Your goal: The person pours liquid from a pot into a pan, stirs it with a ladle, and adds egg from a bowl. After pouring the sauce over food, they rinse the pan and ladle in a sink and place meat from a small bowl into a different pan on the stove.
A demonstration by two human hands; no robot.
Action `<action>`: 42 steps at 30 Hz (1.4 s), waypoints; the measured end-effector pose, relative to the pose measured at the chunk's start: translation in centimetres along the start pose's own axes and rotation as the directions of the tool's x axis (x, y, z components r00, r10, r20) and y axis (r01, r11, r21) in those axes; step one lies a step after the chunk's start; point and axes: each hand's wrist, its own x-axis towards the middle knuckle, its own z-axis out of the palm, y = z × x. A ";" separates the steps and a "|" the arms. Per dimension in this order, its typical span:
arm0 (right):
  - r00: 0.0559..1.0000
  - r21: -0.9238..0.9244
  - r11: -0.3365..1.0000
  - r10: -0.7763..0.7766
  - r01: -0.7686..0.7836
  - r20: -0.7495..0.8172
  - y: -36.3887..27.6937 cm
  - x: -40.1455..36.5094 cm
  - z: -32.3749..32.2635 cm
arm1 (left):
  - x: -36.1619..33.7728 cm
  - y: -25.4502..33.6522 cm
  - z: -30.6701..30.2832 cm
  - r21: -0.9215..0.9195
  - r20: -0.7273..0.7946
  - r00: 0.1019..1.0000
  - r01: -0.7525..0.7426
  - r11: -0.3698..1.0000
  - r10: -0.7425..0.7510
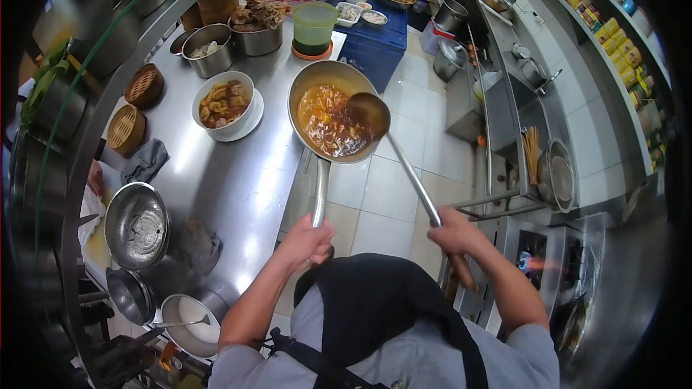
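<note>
My left hand (311, 240) is closed around the long metal handle of a frying pan (294, 104), which I hold off the table near its right edge. Glossy reddish-brown sauce (328, 126) with small pieces fills the pan. My right hand (459, 232) grips the handle of a ladle (373, 112), its bowl over the right side of the pan at the sauce. To the left of the pan, a white bowl (249, 104) of meat pieces in sauce stands on a white plate (254, 124).
On the steel table (238, 198) stand a pot of meat and bones (258, 39), a green container (314, 25), bamboo steamers (125, 130) and a metal bowl (137, 227). A gas flame (532, 263) burns at right. Another person's hand (94, 177) shows at far left.
</note>
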 end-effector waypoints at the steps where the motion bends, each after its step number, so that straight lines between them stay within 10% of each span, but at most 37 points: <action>1: 0.986 0.196 0.977 0.046 -0.078 0.160 0.0 -0.7 0.3 | 0.4 -0.1 0.2 0.002 -0.007 1.000 0.007 1.000 -0.007; 3: 0.945 0.373 0.909 0.060 -0.184 0.321 0.4 -1.5 0.4 | 0.8 -0.2 0.5 -0.023 -0.001 0.999 0.036 0.999 -0.036; 5: 0.858 0.783 0.449 -0.068 -0.430 0.510 1.1 -2.0 0.2 | 1.1 -0.4 0.5 -0.046 0.000 0.998 0.065 0.997 -0.065; 8: 0.829 0.795 0.351 -0.083 -0.495 0.553 0.3 -3.0 0.3 | 0.9 -0.9 -0.1 -0.115 0.010 0.996 0.086 0.990 -0.085; 30: 0.842 0.818 0.513 -0.296 -0.259 0.451 -18.6 1.5 0.1 | -4.1 0.6 -4.2 -0.337 0.095 0.994 -0.027 0.941 0.062; 42: 0.890 0.352 0.859 -0.439 0.373 0.127 -23.2 6.7 5.8 | -4.5 -0.5 -4.5 -0.357 0.103 0.993 -0.012 0.934 0.052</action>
